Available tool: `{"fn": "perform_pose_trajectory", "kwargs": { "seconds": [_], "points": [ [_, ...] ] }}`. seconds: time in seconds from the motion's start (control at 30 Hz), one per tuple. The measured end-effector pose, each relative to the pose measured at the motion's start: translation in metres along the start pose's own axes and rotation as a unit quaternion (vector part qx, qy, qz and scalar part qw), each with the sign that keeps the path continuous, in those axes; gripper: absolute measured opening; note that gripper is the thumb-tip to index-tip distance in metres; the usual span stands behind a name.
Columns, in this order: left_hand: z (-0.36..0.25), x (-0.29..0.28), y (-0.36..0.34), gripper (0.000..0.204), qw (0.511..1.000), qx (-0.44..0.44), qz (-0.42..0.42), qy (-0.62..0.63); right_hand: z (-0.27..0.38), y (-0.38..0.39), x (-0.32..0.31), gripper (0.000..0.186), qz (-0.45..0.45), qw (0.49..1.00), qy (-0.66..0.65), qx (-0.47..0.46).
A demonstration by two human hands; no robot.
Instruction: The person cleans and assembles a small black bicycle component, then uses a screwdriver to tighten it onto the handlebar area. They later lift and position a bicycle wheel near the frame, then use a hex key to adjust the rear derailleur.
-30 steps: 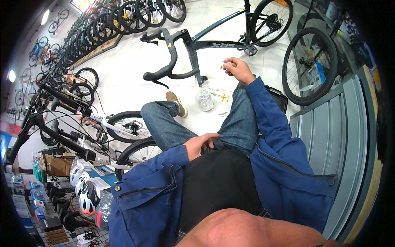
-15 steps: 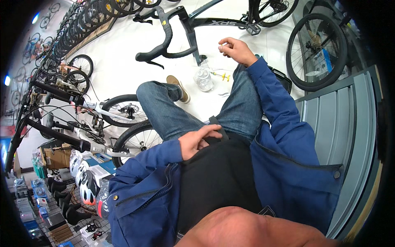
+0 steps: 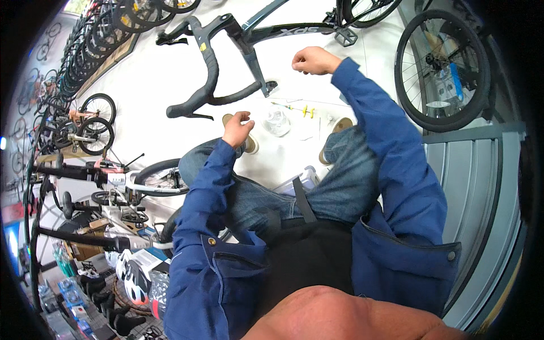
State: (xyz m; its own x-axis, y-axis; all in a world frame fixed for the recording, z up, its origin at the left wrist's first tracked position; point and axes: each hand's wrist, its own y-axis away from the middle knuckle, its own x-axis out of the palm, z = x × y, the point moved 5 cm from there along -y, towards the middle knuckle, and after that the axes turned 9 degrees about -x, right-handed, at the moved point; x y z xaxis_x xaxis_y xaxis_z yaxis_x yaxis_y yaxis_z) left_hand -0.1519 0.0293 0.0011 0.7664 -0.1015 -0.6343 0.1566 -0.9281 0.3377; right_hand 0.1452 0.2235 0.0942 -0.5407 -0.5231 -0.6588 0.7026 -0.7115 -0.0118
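My right hand (image 3: pixel 316 60) hangs over the floor beside the bicycle frame (image 3: pixel 292 29), fingers curled in and touching nothing around it. What it may hold is hidden. My left hand (image 3: pixel 238 129) reaches forward over my left knee, its fingers loosely bent and apart, with nothing seen in it. Ahead of it stand the black drop handlebars (image 3: pixel 211 62) of the bicycle, whose fork end has no front wheel in it. A crumpled clear plastic bag or wrap (image 3: pixel 276 122) and a small yellow-handled tool (image 3: pixel 307 111) lie on the floor between my feet.
A loose wheel (image 3: pixel 442 71) leans at the right, by a grey ribbed panel (image 3: pixel 462 192). A plastic box (image 3: pixel 303 180) sits on the floor between my legs. Several bicycles crowd the left, above helmets (image 3: pixel 136 281) and packaged goods. A row of wheels (image 3: pixel 102 42) stands far left.
My left hand has moved from my waist out over my left knee. My right hand has shifted slightly left, its fingers more curled. The view has shifted; my knees are wider apart.
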Motion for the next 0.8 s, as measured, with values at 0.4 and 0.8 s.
{"fn": "perform_pose_trajectory", "kwargs": {
  "seconds": [0.4, 0.8],
  "points": [
    [0.123, 0.122, -0.213, 0.04, 0.879, -0.232, 0.003, 0.416, -0.214, -0.032, 0.272, 0.04, -0.102, 0.949, -0.127, 0.269],
    [0.093, 0.19, -0.257, 0.041, 0.809, -0.306, 0.153, 0.479, -0.208, -0.036, 0.326, 0.019, -0.278, 0.821, -0.412, 0.282]
  ]
}}
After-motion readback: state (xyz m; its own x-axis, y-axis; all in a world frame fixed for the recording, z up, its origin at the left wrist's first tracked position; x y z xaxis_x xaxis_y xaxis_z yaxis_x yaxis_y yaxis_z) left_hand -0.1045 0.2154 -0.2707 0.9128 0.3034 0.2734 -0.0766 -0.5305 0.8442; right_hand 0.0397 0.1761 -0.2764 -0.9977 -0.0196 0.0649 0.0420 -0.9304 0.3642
